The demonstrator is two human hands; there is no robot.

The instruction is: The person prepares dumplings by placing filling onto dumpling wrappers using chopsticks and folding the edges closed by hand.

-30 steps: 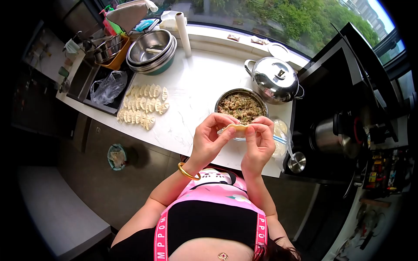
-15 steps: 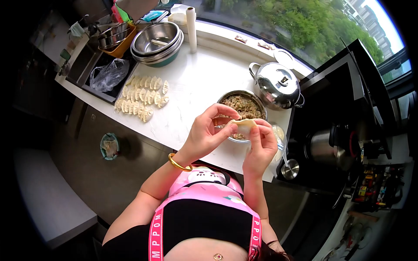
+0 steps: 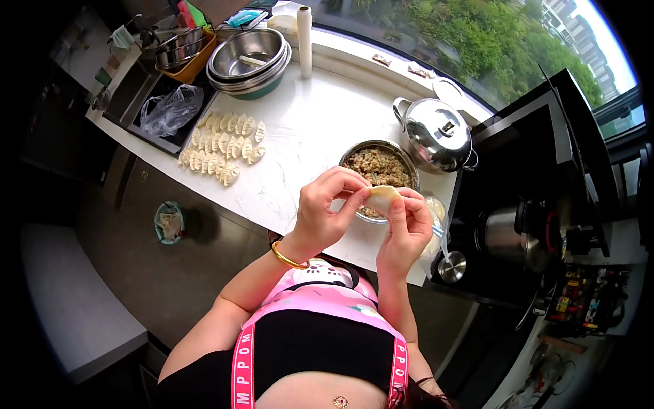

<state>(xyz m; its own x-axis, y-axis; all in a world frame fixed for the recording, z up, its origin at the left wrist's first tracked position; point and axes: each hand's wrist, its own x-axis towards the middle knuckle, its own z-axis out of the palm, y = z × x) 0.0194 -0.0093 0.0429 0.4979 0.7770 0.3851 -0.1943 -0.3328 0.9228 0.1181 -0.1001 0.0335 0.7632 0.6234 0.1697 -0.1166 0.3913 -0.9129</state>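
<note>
A folded pale dumpling (image 3: 381,198) is held up between my two hands, above the near edge of a metal bowl of chopped filling (image 3: 379,165). My left hand (image 3: 328,206) pinches its left end between thumb and fingertips. On its right side, the thumb and fingers of my right hand (image 3: 407,225) grip the wrapper. Whatever lies inside the dumpling is hidden. Finished-looking dumplings (image 3: 221,146) lie in rows on the white counter (image 3: 272,187) at the left. Beside my right hand, a plastic bag with pale rounds (image 3: 436,209) is partly covered.
A lidded steel pot (image 3: 436,129) stands behind the bowl. Stacked basins (image 3: 248,58) and a paper roll (image 3: 304,41) are at the back left. A ladle (image 3: 452,266) rests at the right near the stove. A bin (image 3: 169,223) stands on the floor.
The view has shifted slightly. Both hands still hold the dumpling, which has turned to show more of its pale side, and my left fingers have closed in on its left end.
</note>
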